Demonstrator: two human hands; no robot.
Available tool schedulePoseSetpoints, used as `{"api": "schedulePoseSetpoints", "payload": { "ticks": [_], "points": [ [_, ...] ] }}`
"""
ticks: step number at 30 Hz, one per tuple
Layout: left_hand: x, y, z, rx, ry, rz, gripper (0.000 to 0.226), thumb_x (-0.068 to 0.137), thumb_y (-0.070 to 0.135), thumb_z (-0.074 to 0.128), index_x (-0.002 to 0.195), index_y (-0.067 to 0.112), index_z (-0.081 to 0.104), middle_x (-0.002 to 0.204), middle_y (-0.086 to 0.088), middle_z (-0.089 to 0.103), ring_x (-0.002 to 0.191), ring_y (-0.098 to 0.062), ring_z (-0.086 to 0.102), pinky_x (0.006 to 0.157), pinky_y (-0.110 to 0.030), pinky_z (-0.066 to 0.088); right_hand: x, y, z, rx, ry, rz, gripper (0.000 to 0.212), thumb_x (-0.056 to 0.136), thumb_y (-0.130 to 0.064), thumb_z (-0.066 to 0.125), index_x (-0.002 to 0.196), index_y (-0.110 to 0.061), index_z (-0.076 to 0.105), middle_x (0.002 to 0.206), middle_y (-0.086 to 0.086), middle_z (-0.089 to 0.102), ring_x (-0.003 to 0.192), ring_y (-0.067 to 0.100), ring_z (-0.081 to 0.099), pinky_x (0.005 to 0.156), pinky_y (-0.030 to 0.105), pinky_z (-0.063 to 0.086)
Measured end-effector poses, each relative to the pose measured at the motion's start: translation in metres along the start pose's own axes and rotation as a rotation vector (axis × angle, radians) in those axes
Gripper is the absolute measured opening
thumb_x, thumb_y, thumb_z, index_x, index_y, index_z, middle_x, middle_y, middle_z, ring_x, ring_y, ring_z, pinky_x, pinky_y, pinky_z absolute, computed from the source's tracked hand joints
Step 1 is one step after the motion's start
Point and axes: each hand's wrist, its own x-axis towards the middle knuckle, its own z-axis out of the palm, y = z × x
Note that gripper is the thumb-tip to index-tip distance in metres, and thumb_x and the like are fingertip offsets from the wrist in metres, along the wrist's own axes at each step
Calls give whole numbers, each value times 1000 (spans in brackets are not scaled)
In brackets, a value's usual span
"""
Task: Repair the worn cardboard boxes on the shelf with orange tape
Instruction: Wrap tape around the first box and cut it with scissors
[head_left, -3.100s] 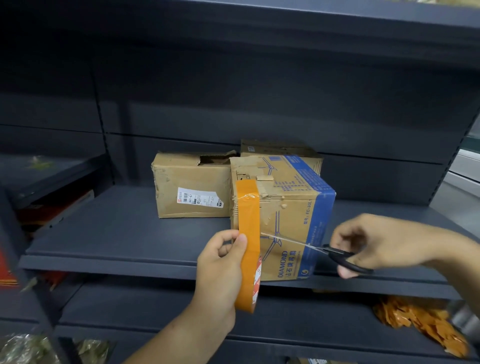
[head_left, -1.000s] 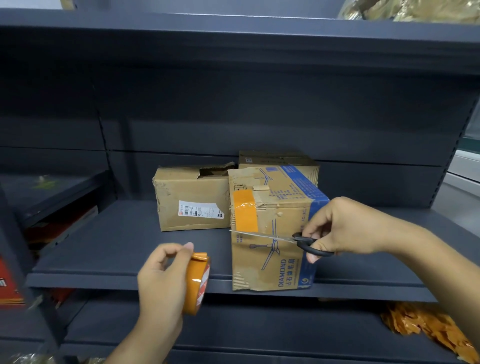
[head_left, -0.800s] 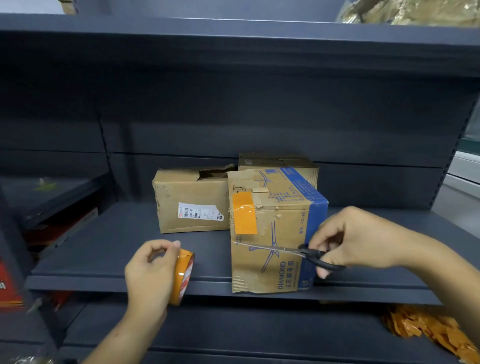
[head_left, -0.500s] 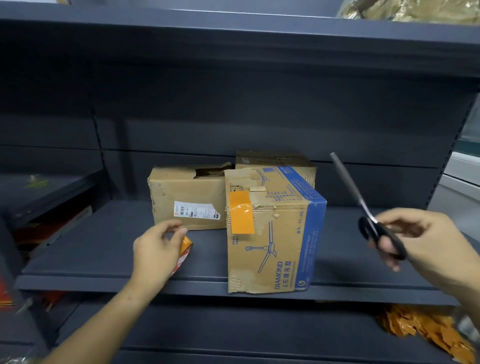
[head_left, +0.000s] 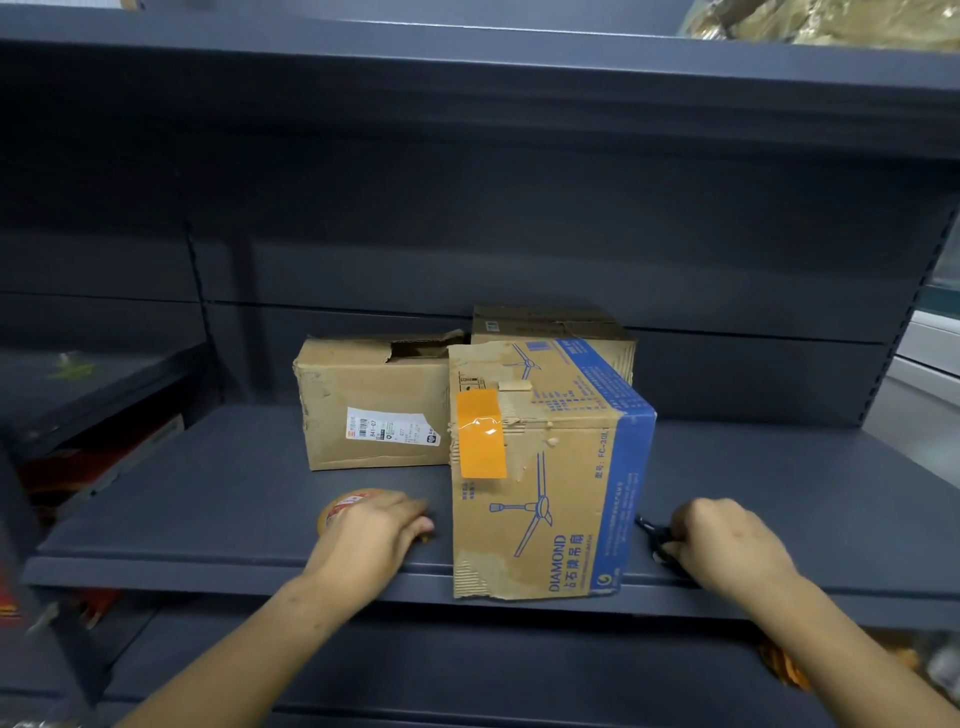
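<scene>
The fan box (head_left: 545, 467) stands at the front edge of the shelf (head_left: 208, 499), turned a little so one corner points outward. An orange patch (head_left: 480, 434) is stuck over its top-front edge near the left corner. Its card is scuffed and peeling at the lower left corner and torn along the top; it looks light and fairly stiff, but soft where worn, so I would steady it by the side walls or sound corners, not the frayed edges.

Left of the fan box and behind it, touching its side, sits the plain box (head_left: 371, 410), with a white label on its front and a ragged hole in its top. It seems the next to need tape. A third box (head_left: 550, 325) shows behind the fan box, mostly hidden.

Just left of the fan box, the left hand (head_left: 371, 535) rests over the tape roll (head_left: 345, 506), which lies on the shelf; the fingers curve loosely over it. Just right of the fan box, the right hand (head_left: 722, 540) has its fingers curled on the scissors (head_left: 655, 538), low at the shelf; only the black handles show.
</scene>
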Motion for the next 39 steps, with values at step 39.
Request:
{"api": "schedulePoseSetpoints", "payload": {
  "ticks": [39],
  "points": [
    [41,76,-65,-924,236,-65,34,82,13,79,108,34,73,117,25,69,135,0,45,114,-29,38,-35,-114,-97,317,634,-802,26,91,-32,64,111,-23,79,112,-8,76,112,14,70,91,36,59]
  ]
}}
